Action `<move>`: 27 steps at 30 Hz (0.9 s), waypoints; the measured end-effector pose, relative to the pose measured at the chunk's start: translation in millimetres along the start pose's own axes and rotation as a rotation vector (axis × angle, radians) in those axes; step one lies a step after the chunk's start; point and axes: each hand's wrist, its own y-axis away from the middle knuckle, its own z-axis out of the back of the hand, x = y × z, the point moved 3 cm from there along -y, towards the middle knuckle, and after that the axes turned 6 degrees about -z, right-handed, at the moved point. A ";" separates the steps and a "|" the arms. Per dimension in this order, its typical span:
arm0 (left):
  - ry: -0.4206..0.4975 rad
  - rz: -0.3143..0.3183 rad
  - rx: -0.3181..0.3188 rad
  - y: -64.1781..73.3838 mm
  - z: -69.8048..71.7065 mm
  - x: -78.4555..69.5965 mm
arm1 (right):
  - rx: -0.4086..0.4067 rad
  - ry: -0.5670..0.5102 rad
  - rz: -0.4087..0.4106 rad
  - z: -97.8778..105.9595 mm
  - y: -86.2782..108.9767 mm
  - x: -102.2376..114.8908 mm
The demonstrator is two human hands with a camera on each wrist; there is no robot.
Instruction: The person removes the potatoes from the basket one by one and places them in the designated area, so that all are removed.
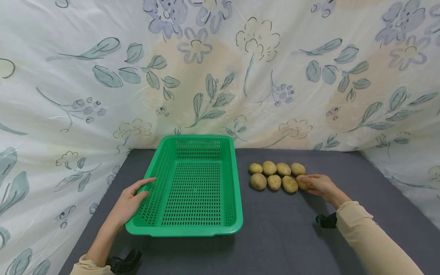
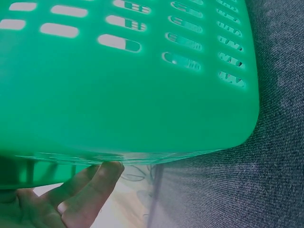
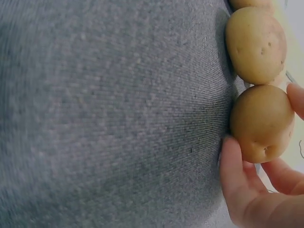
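A green plastic basket (image 1: 183, 231) with slotted walls and floor stands on the left of the table, nothing inside it. My left hand (image 1: 128, 206) grips its left rim, thumb and a finger over the edge; in the left wrist view, other fingers (image 2: 97, 190) lie against the outer wall. On the right, several potatoes (image 1: 274, 182) sit in two short rows. My right hand (image 1: 322, 187) holds the potato (image 3: 262, 122) at the right end of the near row, its fingers and thumb around it. That potato appears to rest on the cloth, beside its neighbour (image 3: 256, 45).
A dark grey cloth (image 1: 275, 236) covers the table. Behind and at both sides hangs a flower-printed curtain (image 1: 206, 99). Black wrist-camera mounts (image 1: 124, 262) show below both wrists.
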 end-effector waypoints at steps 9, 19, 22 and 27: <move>0.001 -0.010 0.001 -1.9 -0.1 -8.2 | -0.026 0.024 0.019 4.8 1.3 -1.9; -0.014 0.036 0.006 -0.5 0.0 -7.8 | 0.026 -0.040 0.056 6.1 3.4 -10.0; -0.013 0.051 0.002 -0.1 -0.5 -7.0 | 0.045 -0.047 0.070 7.9 4.0 -12.4; 0.006 0.060 0.002 1.5 -1.9 -5.0 | 0.009 0.161 0.147 17.0 12.5 -15.0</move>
